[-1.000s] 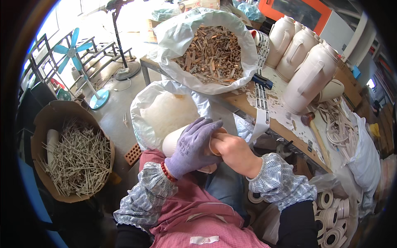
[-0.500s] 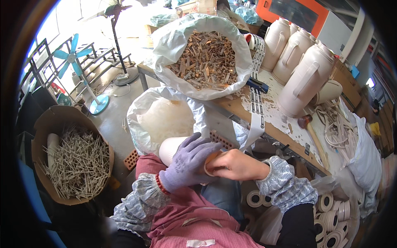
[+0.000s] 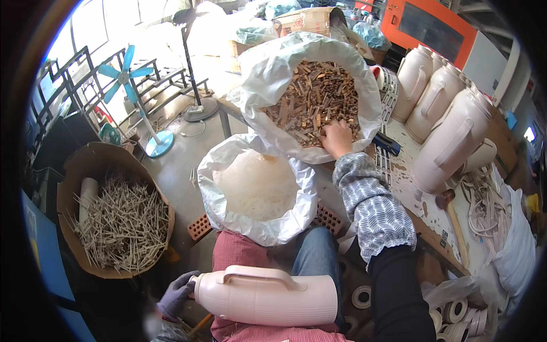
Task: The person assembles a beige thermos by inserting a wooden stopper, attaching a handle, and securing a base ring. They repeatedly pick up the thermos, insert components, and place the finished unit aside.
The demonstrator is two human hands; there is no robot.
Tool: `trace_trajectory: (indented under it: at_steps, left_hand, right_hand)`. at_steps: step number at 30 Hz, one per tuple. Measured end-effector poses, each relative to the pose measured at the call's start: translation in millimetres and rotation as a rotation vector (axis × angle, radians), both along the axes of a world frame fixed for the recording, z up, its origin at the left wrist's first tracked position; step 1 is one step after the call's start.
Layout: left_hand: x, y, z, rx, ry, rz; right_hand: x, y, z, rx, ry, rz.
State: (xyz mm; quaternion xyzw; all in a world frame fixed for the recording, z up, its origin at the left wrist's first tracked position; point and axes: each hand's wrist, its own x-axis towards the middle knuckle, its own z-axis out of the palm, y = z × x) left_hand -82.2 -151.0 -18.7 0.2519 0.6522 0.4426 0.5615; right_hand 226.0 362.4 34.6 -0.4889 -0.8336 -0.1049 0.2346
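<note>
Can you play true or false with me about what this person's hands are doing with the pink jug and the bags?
1. The right hand is reaching into the bag of brown wood pieces. True.
2. The pink jug stands upright on the table. False: it lies on its side across the person's lap, handle up.
3. The left hand wears a purple glove and touches the jug's end. True.
4. The white bag beside the knees is full of brown wood pieces. False: it holds pale white material.
5. The blue fan sits on the table. False: it stands on the floor.
</note>
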Motion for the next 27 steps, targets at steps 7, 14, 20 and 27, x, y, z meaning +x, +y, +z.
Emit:
trace_trajectory:
  at_steps: [7,14,20,27]
  left_hand:
    - [40,112,60,0.28,0.097,-0.548]
    - [79,160,-11,0.199,0.296,-1.042]
    - [74,146,19,0.232,0.405,-0.814]
    - [66,130,-13,0.084,-0.082,-0.78]
  right_hand:
    - [0,-26,5,-0.373,0.639,0.269]
    - [-22,-202,8,-1.134,0.75,0.557]
    - [-15,-269,-11,-1.168,0.403,0.714]
    - [-15,-307,-27,-0.418,0.092,0.892]
